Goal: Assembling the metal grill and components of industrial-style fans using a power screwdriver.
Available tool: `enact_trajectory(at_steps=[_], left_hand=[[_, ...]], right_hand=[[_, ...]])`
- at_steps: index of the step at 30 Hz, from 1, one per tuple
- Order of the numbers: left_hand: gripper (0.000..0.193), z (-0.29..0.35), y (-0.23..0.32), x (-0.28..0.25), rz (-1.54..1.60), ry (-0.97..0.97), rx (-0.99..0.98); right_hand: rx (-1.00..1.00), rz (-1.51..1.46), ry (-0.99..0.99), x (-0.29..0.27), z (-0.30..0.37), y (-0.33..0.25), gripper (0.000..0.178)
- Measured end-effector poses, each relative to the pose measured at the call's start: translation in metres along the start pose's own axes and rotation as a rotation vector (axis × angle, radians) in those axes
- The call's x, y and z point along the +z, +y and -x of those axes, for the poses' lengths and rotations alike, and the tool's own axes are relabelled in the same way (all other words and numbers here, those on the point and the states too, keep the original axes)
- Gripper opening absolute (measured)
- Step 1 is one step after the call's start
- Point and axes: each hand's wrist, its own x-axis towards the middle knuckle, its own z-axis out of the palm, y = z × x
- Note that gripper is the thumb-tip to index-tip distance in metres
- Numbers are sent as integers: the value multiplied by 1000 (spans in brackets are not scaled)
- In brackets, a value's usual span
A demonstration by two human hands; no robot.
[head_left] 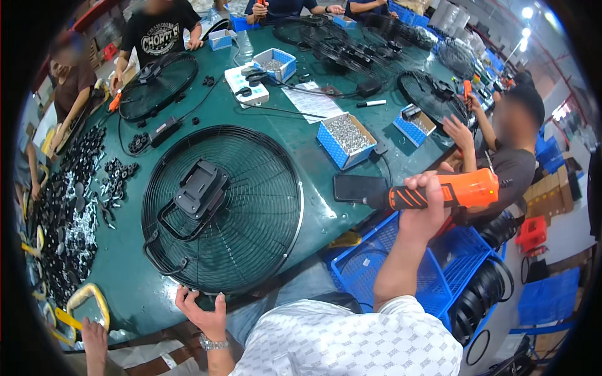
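In front of me a round black fan (263, 188) lies on the green table with its wire grille up. A black motor housing (202, 191) sits at its middle, with a looped handle bracket beside it. My left hand (202, 313) is at the fan's near rim, fingers curved and apart, fingertips at the edge. My right hand (425, 203) is wrapped round an orange and black electric screwdriver (473, 188), raised beyond the table's right edge and apart from the fan. A dark phone-like slab (359, 188) lies on the table left of the screwdriver.
A blue box of screws (345, 139) and a white power strip (246, 86) stand beyond the fan. Loose black parts (69, 207) cover the left side. Blue crates (401, 263) stand at the right. Co-workers surround the table; one's hand (94, 341) is near a yellow handle.
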Motion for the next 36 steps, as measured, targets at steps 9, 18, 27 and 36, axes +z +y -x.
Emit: enact_trajectory(at_steps=[9,18,27,36], left_hand=[[58,5,-5,7,-59,31,59],[58,4,-3,7,-61,27,41],[60,7,-7,9,-63,61,48],[63,8,-12,11,-42,84,54]], right_hand=[[79,99,1,-7,1,32,45],[58,75,-3,-9,9,63,49],[26,202,-379,17,-41,174,53],[-30,414,-504,22,-44,200,51]])
